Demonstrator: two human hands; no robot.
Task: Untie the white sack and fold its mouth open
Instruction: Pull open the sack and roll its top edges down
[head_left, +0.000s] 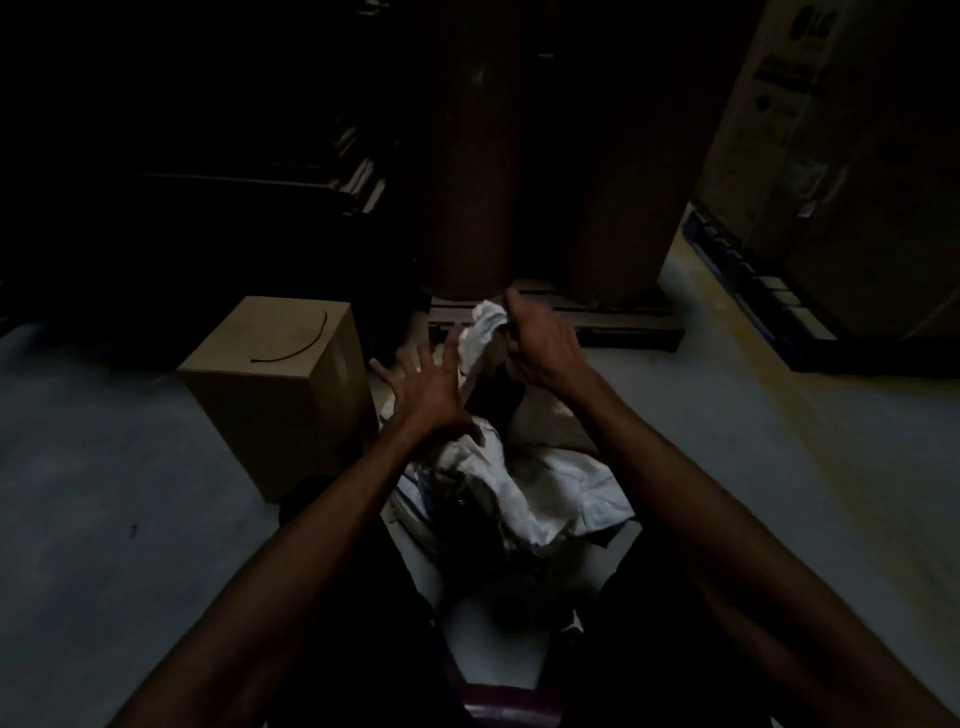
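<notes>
The white sack (545, 493) lies crumpled on the floor between my forearms, in dim light. Its upper part is pulled up into a bunched neck (485, 325). My right hand (540, 345) is closed around that bunched white cloth, holding it raised. My left hand (423, 387) hovers just left of the neck with fingers spread, touching or nearly touching the sack's side. I cannot make out a tie or knot in the dark.
A closed cardboard box (280, 384) stands on the floor to the left, with a black cord (306, 345) on top. Two tall brown rolls (467, 156) stand on a pallet (623, 317) behind. Large cartons (831, 156) fill the right.
</notes>
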